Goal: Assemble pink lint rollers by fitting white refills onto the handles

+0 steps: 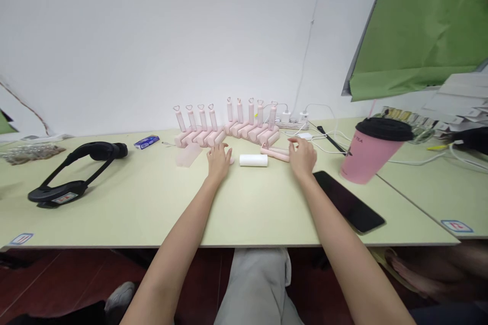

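A white cylindrical roll (253, 160) lies sideways on the table between my two hands. My left hand (218, 161) is left of it, palm down, with the thumb apart from the fingers. A small pale pink piece (231, 161) shows just beside that thumb. My right hand (302, 157) hovers by the right end of a pink long piece (275, 153), thumb and forefinger apart. Behind my hands stand two groups of pink rollers (203, 121) with upright handles and heart-shaped loops. A pale pink sheet (188, 155) lies left of my left hand.
On the right are a phone (348, 200), a pink cup (369, 152) with a black lid, and white cables (324, 137) with chargers. A black headset (78, 172) and a blue packet (147, 142) lie left. The wall (152, 35) rises behind the table.
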Action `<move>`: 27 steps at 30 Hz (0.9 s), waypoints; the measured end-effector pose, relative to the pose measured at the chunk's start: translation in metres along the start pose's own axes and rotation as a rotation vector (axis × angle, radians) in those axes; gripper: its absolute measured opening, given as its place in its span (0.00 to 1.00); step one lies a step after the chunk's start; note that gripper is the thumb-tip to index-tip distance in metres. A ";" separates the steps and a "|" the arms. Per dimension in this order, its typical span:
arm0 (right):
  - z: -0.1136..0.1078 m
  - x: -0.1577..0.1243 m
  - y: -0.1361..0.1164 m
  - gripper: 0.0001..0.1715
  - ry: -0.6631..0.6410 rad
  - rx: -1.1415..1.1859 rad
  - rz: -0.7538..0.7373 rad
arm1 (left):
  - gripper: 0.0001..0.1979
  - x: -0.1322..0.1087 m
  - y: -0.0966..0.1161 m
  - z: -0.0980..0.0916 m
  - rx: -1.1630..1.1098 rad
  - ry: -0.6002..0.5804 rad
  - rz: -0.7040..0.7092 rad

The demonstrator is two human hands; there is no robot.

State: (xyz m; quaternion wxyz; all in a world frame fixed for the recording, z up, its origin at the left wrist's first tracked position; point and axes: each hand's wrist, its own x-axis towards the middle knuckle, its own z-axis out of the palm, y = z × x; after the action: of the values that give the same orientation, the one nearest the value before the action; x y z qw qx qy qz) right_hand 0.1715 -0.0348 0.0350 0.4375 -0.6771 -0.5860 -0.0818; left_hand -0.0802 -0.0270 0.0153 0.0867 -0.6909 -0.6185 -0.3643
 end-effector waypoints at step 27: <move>0.013 -0.004 -0.024 0.28 -0.187 0.982 -0.068 | 0.29 -0.020 0.040 0.011 -0.351 -0.042 0.275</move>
State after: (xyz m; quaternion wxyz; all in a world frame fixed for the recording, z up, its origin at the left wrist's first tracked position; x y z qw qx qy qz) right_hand 0.1440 -0.0302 0.0369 0.6474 -0.3762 -0.6136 0.2507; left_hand -0.0385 -0.0453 0.0089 0.0011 -0.7807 -0.4471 -0.4365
